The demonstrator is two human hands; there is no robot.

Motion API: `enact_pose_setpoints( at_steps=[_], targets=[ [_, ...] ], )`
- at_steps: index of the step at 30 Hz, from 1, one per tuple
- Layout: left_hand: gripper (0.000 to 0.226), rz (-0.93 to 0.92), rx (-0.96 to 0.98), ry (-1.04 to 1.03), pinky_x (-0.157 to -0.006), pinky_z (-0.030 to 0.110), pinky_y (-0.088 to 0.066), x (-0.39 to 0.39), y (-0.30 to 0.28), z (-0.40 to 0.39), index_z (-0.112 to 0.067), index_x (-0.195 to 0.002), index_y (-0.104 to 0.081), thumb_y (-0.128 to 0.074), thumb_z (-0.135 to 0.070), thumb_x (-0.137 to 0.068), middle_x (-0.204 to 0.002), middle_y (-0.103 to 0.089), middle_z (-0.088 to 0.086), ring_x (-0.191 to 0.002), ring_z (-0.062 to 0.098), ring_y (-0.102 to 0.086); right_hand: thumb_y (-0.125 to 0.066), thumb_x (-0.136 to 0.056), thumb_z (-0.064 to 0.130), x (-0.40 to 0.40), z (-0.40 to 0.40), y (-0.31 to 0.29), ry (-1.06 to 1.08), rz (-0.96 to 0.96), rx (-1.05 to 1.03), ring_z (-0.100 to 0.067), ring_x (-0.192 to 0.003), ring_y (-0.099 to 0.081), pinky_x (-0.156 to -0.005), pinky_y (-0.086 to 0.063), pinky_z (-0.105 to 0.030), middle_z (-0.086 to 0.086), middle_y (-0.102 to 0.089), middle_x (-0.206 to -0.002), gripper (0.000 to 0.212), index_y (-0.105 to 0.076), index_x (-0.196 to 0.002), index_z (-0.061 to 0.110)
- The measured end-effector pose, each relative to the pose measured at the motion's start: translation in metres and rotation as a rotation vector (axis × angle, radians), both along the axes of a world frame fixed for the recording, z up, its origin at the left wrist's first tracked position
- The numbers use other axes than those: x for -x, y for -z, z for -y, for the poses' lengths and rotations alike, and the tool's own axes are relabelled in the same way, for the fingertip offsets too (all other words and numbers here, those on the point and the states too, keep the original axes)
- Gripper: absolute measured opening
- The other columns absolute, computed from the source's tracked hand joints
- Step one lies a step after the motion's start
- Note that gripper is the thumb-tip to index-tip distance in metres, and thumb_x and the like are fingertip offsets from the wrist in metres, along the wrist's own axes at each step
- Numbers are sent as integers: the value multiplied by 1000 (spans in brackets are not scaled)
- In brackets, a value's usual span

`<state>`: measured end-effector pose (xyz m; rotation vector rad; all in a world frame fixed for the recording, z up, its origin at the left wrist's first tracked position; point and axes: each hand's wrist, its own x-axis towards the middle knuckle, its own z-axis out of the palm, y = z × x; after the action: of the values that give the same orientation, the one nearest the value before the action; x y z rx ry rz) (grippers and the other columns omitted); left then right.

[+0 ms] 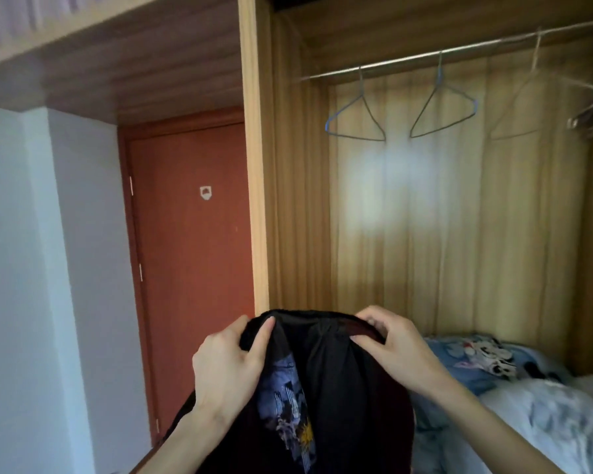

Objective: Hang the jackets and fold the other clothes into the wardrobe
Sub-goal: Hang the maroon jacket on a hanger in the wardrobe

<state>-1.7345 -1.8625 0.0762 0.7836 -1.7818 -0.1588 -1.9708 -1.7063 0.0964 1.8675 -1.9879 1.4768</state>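
A person stands before an open wooden wardrobe (288, 165), holding up a black garment (339, 388) by its top edge at about chest height, in front of the wardrobe's left side. The left hand (226, 364) grips the left end of that edge, fingers curled over the cloth and thumb laid along it. The right hand (394, 343) pinches the right end, fingers bent round the gathered edge. The cloth hangs down between the forearms; a blue and grey printed panel (288, 405) shows on it below the left hand. Inside, a metal rail (408, 59) runs across the top with three bare wire hangers (442, 107) hooked on it, well above the garment. Blue and white clothes (493, 381) lie heaped on the wardrobe floor at lower right. A reddish door (192, 251) stands left of the wardrobe.
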Motion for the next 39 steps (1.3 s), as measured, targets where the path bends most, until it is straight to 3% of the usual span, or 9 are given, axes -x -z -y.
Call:
enact_pose_setpoints(
  at_steps=[7, 11, 14, 19, 23, 29, 33, 36, 39],
  targets=[
    [55, 66, 78, 50, -49, 23, -34, 90, -64, 21, -23, -64, -46, -48, -68, -94, -45, -51, -3, -49, 16, -52, -69, -90, 43, 91, 25, -37, 28, -11, 16, -2, -86, -67, -74, -46, -12, 16, -72, -91, 9, -71, -99, 41],
    [53, 103, 124, 89, -48, 32, -43, 135, -91, 37, -24, -64, -43, -47, -66, -97, -45, -48, -4, -48, 16, -51, -69, -85, 54, 145, 46, -46, 22, 63, 43, -7, -88, -69, -79, -52, -23, 9, -75, -93, 25, -74, -105, 40],
    [49, 141, 147, 74, -55, 36, -42, 166, -108, 50, -24, -70, -43, -46, -63, -101, -52, -52, -4, -61, 25, -60, -68, -86, 56, 174, 58, -57, 5, 65, 35, -13, -91, -70, -83, -54, -32, 7, -75, -96, 26, -74, -106, 40],
    [47, 159, 187, 60, -58, 37, -40, 201, -130, 71, -25, -72, -39, -44, -61, -103, -58, -54, -5, -65, 32, -59, -73, -93, 38, 210, 79, -77, -9, 40, 38, -12, -85, -65, -76, -47, -20, 6, -74, -93, 10, -75, -103, 38],
    [46, 139, 167, 64, -64, 42, -50, 217, -149, 84, -22, -77, -47, -45, -60, -103, -64, -59, -2, -71, 35, -61, -74, -96, 24, 223, 96, -94, -13, -2, -5, -7, -84, -66, -79, -49, -26, 8, -75, -93, 13, -76, -103, 35],
    [47, 96, 157, 60, -56, 35, -33, 233, -175, 102, -22, -71, -43, -47, -56, -104, -61, -55, -5, -59, 21, -50, -75, -89, 43, 233, 119, -119, 5, -25, -59, -14, -96, -69, -96, -55, -45, 9, -76, -102, 21, -73, -109, 39],
    [46, 68, 163, 41, -52, 26, -28, 242, -189, 113, -22, -70, -48, -49, -55, -102, -62, -57, -7, -57, 11, -49, -76, -71, 69, 223, 123, -148, -45, 117, -219, 7, -97, -66, -93, -49, -29, 24, -68, -114, 47, -65, -115, 58],
    [44, 91, 154, 45, -59, 36, -42, 250, -200, 118, -22, -73, -53, -49, -56, -101, -66, -61, -7, -66, 21, -60, -67, -79, 73, 208, 137, -192, 21, 300, 9, -5, -94, -69, -82, -47, -25, 15, -69, -116, 44, -69, -114, 46],
    [41, 95, 80, 62, -68, 38, -48, 256, -208, 120, -23, -78, -61, -51, -56, -101, -74, -65, -8, -76, 24, -64, -65, -95, 50, 194, 165, -257, 24, 529, 275, -9, -81, -64, -71, -47, -25, 7, -74, -107, 29, -72, -110, 26]
  ],
)
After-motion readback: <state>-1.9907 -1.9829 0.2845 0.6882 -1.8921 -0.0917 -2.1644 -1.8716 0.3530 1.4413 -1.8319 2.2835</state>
